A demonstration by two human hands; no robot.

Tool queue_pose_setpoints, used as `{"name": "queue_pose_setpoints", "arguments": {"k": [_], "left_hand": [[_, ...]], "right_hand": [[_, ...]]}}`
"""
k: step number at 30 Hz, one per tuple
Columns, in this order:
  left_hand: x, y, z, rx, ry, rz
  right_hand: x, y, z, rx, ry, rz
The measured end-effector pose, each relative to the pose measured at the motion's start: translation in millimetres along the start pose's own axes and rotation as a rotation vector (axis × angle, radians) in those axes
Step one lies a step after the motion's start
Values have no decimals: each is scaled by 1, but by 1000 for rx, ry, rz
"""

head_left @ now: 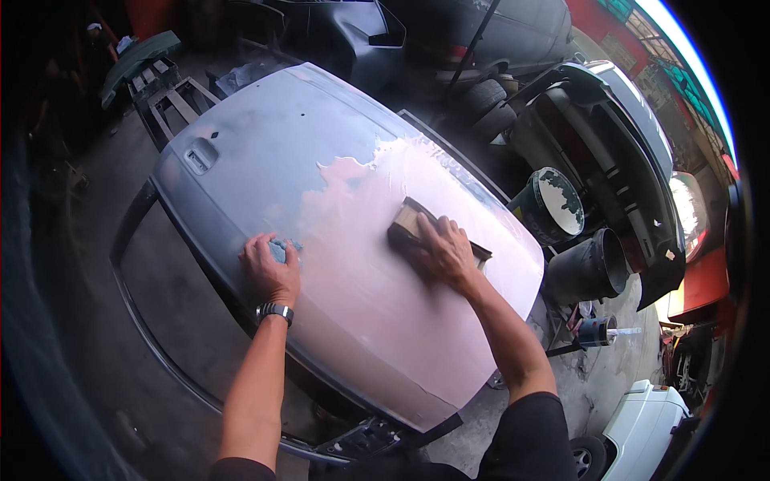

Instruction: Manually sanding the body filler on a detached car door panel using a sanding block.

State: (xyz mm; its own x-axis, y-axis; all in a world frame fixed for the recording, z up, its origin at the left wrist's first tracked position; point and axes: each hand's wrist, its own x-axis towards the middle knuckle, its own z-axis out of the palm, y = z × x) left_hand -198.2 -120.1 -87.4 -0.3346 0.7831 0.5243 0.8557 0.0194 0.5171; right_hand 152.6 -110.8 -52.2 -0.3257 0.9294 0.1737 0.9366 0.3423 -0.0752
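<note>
On one door (257, 144): left hand (271, 271), one pad (278, 249); right hand (449, 255), one block (408, 224).

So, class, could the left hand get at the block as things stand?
Probably yes: nothing stands on the panel between the left hand and the block, but that hand holds a pad and the right hand grips the block.

The door (257, 160) is patchy grey and pale pink, the sanding block (411, 220) brown
</note>
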Motion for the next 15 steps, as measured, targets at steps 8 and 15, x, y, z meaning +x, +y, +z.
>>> {"name": "queue_pose_setpoints", "arguments": {"k": [8, 15], "left_hand": [[4, 22, 11, -98, 33, 38], [-1, -4, 6, -63, 3, 0]], "right_hand": [[96, 98, -16, -62, -28, 257], [46, 39, -2, 3, 5, 108]]}}
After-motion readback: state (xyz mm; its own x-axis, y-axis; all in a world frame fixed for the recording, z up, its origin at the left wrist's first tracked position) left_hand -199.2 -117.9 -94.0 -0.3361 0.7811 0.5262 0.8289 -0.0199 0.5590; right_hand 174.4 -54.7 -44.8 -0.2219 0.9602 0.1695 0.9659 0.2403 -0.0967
